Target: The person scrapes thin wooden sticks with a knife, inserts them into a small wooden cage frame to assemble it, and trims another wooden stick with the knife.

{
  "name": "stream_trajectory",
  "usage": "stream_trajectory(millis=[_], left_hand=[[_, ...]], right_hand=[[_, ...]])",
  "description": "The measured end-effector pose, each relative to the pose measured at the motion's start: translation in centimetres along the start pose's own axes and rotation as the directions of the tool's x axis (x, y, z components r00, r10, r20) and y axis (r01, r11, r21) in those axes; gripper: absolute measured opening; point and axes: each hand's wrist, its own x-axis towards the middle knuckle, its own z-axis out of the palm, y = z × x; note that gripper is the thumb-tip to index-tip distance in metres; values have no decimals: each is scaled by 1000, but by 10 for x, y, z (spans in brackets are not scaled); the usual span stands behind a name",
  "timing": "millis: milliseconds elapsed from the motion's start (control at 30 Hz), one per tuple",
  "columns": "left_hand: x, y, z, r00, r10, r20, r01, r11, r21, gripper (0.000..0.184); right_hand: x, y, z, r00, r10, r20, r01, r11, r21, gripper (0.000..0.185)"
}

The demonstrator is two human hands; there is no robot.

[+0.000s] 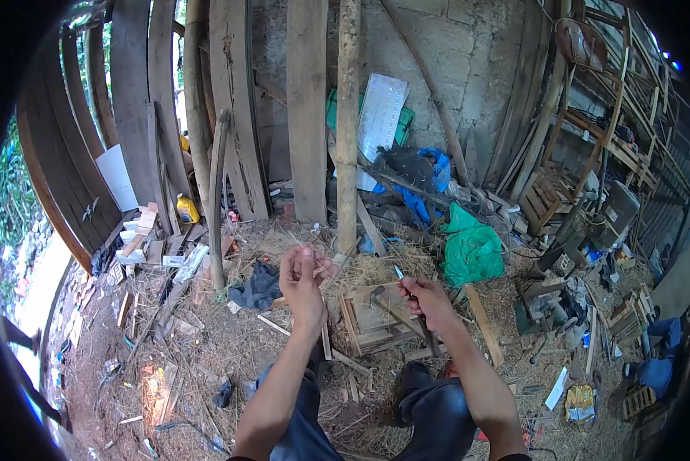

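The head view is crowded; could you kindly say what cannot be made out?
All in the head view:
What, if anything, the left hand pinches: too thin and small.
Handle of the pointed tool: mostly covered by the right hand.
Contents of the green bag: hidden by its plastic.

This looks like a rough workshop or storage shed for woodwork. Tall wooden planks stand upright along the far side beside a bare pole, with daylight showing through the gaps at the left, and a grey block wall rises behind. Straw, shavings and wood offcuts litter the dirt floor. At the right, a wooden ladder-like frame leans near stacked timber; 1 green plastic bag lies among the debris.
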Motion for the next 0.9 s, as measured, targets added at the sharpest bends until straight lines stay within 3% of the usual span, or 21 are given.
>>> stream_trajectory(millis=[33, 100, 233, 300, 333, 400, 500, 600, 733, 900], left_hand=[[3, -1, -2, 998, 49, -41, -50, 998, -25, 19], [8, 1, -8, 993, 91, -82, -94, 995, -44, 18], [6, 3, -11, 1000, 8, -22, -7, 998, 57, 14], [-5, -9, -4, 991, -119, 54, 115, 990, 78, 14], [-8, -16, -1, 990, -117, 75, 110, 990, 92, 14], [-7, -22, 1, 989, -106, 107, 97, 991, 91, 15], [-4, -19, 3, 988, -109, 111, 99, 991, 94, 16], [3, -14, 0, 992, -114, 62, 108, 990, 92, 17], [5, -15, -5, 989, -127, 73, 119, 987, 108, 17], [20, -14, -23, 997, -57, 60, 51, 995, 90, 17]], right_hand=[[2, 2, -4, 1000, 4, -1, -4, 1000, 0, 20], [5, 8, -12, 996, -58, -63, 38, 959, -280, 23], [0, 3, -14, 979, -183, -87, 144, 931, -336, 25], [-2, 5, 3, 903, -429, 38, 396, 792, -465, 26], [-6, 5, 14, 904, -426, 38, 392, 792, -468, 26], [-16, 8, 35, 857, -421, 298, 515, 709, -481, 25], [-17, 12, 42, 885, -279, 372, 424, 811, -402, 21], [-15, 9, 38, 895, -331, 301, 435, 797, -418, 19], [-17, 13, 38, 881, -343, 327, 454, 806, -380, 20], [-17, 12, 38, 892, -235, 387, 407, 790, -458, 17]])
